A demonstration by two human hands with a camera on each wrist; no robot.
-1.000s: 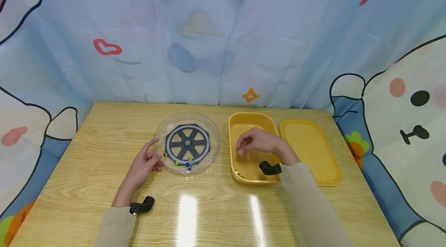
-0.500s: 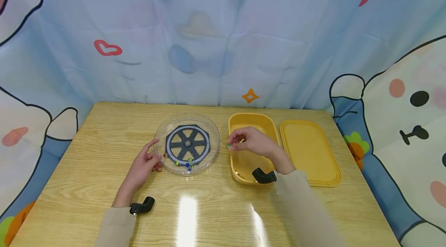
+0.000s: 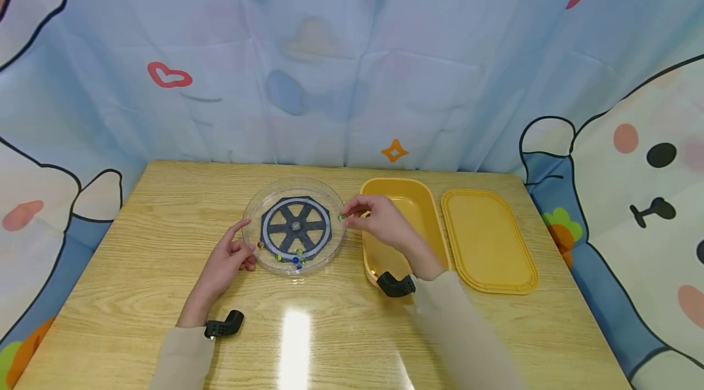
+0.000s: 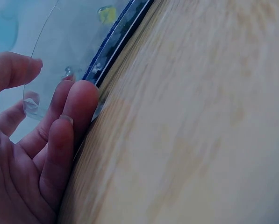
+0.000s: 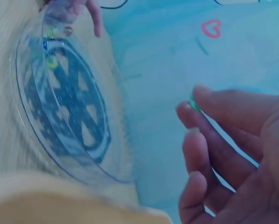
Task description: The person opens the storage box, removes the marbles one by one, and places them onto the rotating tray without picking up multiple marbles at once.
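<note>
My right hand point(image 3: 382, 222) pinches a green glass marble point(image 5: 193, 103) between thumb and index finger, at the right rim of a round clear dish point(image 3: 299, 187). The marble is apart from the dish floor. My left hand point(image 3: 222, 264) touches the dish's left side, its index finger and thumb spread along the rim. In the dish lie a brown marble point(image 3: 260, 244), a yellow marble point(image 3: 278, 257), a blue marble point(image 3: 296, 260) and others near the front edge. A dark spoked wheel shape point(image 3: 297, 226) shows at its bottom; I cannot tell whether it is inside or beneath.
Right of the dish stands a yellow tub point(image 3: 423, 216), partly covered by the right forearm, with a small marble point(image 3: 374, 272) at its front left corner. Its yellow lid point(image 3: 489, 240) lies flat farther right. A printed curtain point(image 3: 341, 72) hangs behind the wooden table point(image 3: 247, 347).
My right hand has carried the green marble left, from over the tub to the dish's right rim. The left hand and dish stay where they were.
</note>
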